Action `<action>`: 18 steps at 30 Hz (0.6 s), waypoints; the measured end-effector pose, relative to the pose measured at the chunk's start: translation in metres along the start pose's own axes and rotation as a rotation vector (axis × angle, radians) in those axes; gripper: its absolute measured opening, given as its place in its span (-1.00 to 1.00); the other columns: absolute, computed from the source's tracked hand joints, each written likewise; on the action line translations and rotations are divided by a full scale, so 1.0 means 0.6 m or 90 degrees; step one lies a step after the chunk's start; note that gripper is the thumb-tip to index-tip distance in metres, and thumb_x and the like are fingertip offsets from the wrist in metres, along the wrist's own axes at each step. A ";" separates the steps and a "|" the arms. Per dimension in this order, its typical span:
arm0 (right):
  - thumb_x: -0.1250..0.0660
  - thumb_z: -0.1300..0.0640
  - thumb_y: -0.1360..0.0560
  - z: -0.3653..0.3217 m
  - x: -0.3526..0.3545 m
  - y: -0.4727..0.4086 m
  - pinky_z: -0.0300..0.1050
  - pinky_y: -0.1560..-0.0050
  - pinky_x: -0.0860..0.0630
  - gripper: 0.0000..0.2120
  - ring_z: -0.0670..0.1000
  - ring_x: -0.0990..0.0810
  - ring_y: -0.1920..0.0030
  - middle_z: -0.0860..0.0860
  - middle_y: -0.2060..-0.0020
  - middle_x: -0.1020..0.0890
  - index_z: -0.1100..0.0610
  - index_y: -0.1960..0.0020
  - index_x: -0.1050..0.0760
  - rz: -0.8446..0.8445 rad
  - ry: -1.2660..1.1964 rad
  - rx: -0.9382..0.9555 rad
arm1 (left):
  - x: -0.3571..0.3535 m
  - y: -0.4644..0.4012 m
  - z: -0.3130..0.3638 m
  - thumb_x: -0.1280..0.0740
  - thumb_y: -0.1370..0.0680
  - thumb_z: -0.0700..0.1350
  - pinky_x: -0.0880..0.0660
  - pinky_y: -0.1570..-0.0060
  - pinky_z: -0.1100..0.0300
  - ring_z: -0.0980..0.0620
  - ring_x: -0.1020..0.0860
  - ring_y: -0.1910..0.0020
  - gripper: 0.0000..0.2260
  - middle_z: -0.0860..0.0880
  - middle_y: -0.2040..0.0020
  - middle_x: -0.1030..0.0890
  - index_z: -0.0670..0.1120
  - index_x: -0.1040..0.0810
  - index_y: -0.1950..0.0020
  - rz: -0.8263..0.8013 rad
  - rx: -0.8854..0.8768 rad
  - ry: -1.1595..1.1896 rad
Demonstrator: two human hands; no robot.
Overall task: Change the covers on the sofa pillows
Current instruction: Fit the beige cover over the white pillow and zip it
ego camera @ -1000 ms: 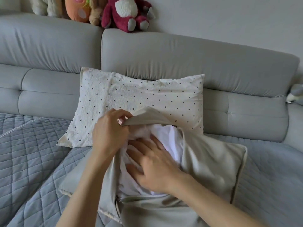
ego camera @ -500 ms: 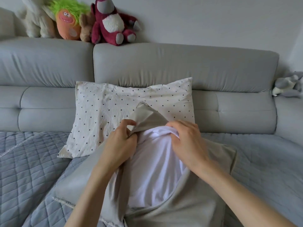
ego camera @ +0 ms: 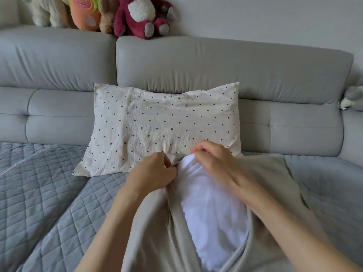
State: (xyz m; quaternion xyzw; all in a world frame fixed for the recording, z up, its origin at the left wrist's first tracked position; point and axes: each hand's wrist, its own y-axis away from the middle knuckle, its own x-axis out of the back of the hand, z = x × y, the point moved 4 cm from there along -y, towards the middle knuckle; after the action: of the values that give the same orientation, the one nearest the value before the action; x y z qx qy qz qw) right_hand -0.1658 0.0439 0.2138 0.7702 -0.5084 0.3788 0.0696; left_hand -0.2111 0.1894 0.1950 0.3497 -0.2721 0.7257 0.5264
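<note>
While propped on grey sofa (ego camera: 225, 69), dotted pillow (ego camera: 163, 126) = landmark. Just below its lower edge: L hand (ego camera: 155, 171) pinching beige cover (ego camera: 275, 185) flap; white insert (ego camera: 212, 209) poking thru opening; R hand (ego camera: 214, 160) curled, gripping insert top.

The white inner pillow (ego camera: 212, 203) shows only through the slit of the plain beige fabric cover (ego camera: 157, 232), and both are cut off by the bottom edge at 6 o'clock. At 12 o'clock the top edge crops the row of plush toys (ego camera: 141, 16) on the sofa back. At 3 o'clock a grey-and-white soft toy (ego camera: 352, 98) is cut by the right edge, and the right hand's (ego camera: 214, 163) fingers curl out of sight.
</note>
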 end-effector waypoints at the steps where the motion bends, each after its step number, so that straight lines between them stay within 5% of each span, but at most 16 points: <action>1: -0.17 -0.08 -0.40 0.012 -0.007 0.007 -0.14 0.21 -0.34 -0.79 -0.11 -0.46 0.26 -0.13 0.41 -0.50 0.04 0.26 -0.44 0.024 0.026 -0.006 | 0.001 -0.002 0.003 -0.27 -0.46 -0.10 -0.40 0.25 0.21 -0.02 -0.53 0.20 -0.90 0.03 0.25 -0.53 0.01 -0.41 0.26 0.035 -0.018 -0.048; 7: -0.18 -0.08 -0.56 0.038 -0.024 0.043 -0.13 0.29 -0.25 -0.55 -0.03 -0.40 0.39 -0.01 0.47 -0.41 0.19 0.38 -0.36 0.045 0.111 -0.023 | -0.016 0.003 0.036 -0.31 -0.44 -0.15 -0.39 0.24 0.11 -0.19 -0.53 0.10 -0.92 -0.12 0.14 -0.58 -0.14 -0.48 0.12 0.220 -0.089 -0.135; 10: -0.17 0.00 -0.56 0.022 -0.043 0.052 -0.12 0.08 -0.41 -0.65 0.01 -0.59 0.08 -0.07 0.06 -0.64 0.14 0.29 -0.53 0.023 0.173 0.054 | -0.007 -0.006 0.024 -0.30 -0.43 -0.18 -0.41 0.19 0.04 -0.23 -0.53 0.06 -0.87 -0.17 0.13 -0.60 -0.19 -0.51 0.06 0.263 -0.076 -0.066; 14: -0.13 0.04 -0.53 -0.001 -0.057 0.058 -0.07 0.20 -0.27 -0.82 0.18 -0.55 0.03 0.04 0.03 -0.62 0.11 0.00 -0.43 -0.040 0.280 0.113 | 0.002 -0.020 0.004 -0.30 -0.48 -0.21 -0.39 0.04 0.09 -0.17 -0.52 -0.04 -0.74 -0.17 0.07 -0.62 -0.15 -0.53 -0.16 0.213 -0.062 0.038; 18: -0.01 0.13 -0.61 -0.002 -0.063 0.032 0.01 0.11 -0.36 -0.78 0.24 -0.53 -0.06 0.21 -0.10 -0.54 0.19 -0.13 -0.34 -0.070 0.281 0.055 | -0.001 -0.020 0.010 -0.26 -0.45 -0.31 -0.36 0.18 0.16 -0.17 -0.55 0.03 -0.79 -0.18 0.10 -0.65 -0.19 -0.65 0.02 0.181 -0.118 0.032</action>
State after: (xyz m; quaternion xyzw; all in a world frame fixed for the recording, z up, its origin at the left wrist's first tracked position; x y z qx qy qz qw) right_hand -0.1897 0.0631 0.1845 0.6974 -0.4215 0.5552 0.1663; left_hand -0.1980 0.1882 0.1981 0.2395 -0.3716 0.7731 0.4548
